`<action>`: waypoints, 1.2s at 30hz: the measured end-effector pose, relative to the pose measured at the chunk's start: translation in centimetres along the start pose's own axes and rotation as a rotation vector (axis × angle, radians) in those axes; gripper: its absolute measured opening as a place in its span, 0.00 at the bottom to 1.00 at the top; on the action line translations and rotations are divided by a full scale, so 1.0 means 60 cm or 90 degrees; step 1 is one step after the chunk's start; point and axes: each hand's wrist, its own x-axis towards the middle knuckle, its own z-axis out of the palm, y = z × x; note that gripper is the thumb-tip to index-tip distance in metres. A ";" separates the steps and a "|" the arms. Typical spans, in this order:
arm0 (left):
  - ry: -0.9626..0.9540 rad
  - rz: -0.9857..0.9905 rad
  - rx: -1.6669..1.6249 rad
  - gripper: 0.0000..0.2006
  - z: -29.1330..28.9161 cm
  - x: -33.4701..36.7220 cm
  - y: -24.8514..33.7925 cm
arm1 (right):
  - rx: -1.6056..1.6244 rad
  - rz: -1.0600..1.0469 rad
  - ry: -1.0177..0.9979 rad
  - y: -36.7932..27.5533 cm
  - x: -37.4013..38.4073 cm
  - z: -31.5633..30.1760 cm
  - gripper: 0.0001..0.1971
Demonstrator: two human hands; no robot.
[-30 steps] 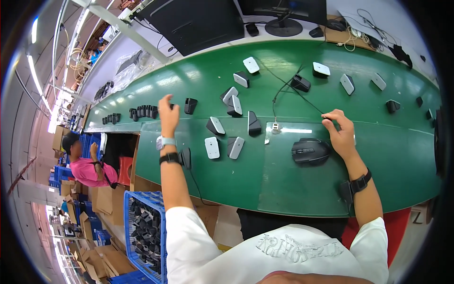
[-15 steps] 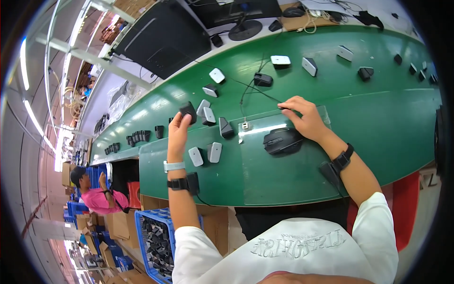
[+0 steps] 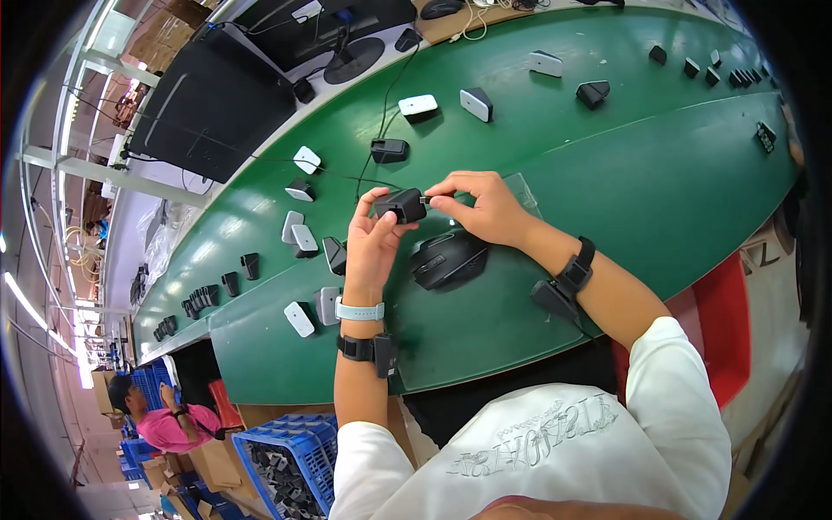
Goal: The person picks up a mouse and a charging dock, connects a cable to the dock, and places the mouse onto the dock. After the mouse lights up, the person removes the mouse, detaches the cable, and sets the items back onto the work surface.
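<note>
Gripping a small black device (image 3: 402,203) between thumb and fingers, the left hand (image 3: 371,238) in the head view holds it over the green table (image 3: 624,191), while the right hand (image 3: 485,206) pinches a cable plug (image 3: 425,200) at the device's right end, near the black mouse (image 3: 448,260).

A boxy black device (image 3: 399,206) sits raised in the left hand (image 3: 371,238), a dark cable plug (image 3: 425,200) at its right end.

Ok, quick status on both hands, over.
Left hand gripping black plastic device. Right hand holding cable plug at device's end, insertion unclear. Black computer mouse close by; nothing seen between plug and device.
</note>
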 end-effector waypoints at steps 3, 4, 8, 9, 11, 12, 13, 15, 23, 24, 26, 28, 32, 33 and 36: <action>0.009 0.022 0.054 0.22 -0.005 0.001 -0.007 | -0.023 -0.006 -0.025 0.002 -0.002 -0.002 0.08; 0.009 0.026 0.053 0.22 -0.005 0.000 -0.008 | -0.035 -0.011 -0.038 0.003 -0.001 -0.003 0.08; 0.006 0.028 0.076 0.25 -0.007 -0.004 -0.012 | -0.061 0.006 -0.068 0.006 -0.003 -0.004 0.07; 0.005 0.030 0.102 0.25 -0.009 -0.006 -0.012 | -0.049 0.013 -0.064 0.005 -0.002 -0.004 0.07; 0.007 0.027 0.094 0.26 -0.011 -0.008 -0.013 | -0.037 0.021 -0.062 0.007 -0.001 -0.003 0.07; 0.008 0.026 0.087 0.26 -0.011 -0.009 -0.013 | -0.046 0.012 -0.061 0.009 -0.001 -0.003 0.07; 0.009 0.025 0.085 0.26 -0.011 -0.009 -0.014 | -0.055 0.002 -0.060 0.010 -0.001 -0.002 0.07; 0.015 0.027 0.119 0.26 -0.007 -0.008 -0.016 | -0.060 0.017 -0.071 0.009 0.000 -0.003 0.07; 0.030 0.049 0.214 0.23 0.021 -0.013 -0.016 | 0.023 0.118 -0.076 0.006 0.007 -0.004 0.07; 0.037 0.038 0.219 0.23 0.025 -0.015 -0.015 | -0.006 0.079 -0.057 0.012 0.006 -0.003 0.10; 0.048 0.021 0.149 0.22 0.039 -0.011 -0.013 | -0.034 0.041 -0.045 0.008 0.003 -0.004 0.12; 0.067 0.070 0.069 0.17 0.023 -0.016 -0.019 | -0.327 -0.252 0.103 -0.021 0.011 -0.007 0.24; 0.035 -0.032 -0.131 0.09 -0.025 -0.018 -0.008 | -0.160 -0.183 -0.350 -0.015 -0.002 -0.043 0.37; 0.045 -0.033 -0.133 0.09 -0.016 -0.019 -0.003 | -0.183 -0.202 -0.391 -0.025 -0.004 -0.035 0.36; 0.007 -0.017 -0.338 0.10 -0.010 -0.014 -0.009 | -0.258 -0.227 -0.442 -0.019 -0.008 -0.024 0.37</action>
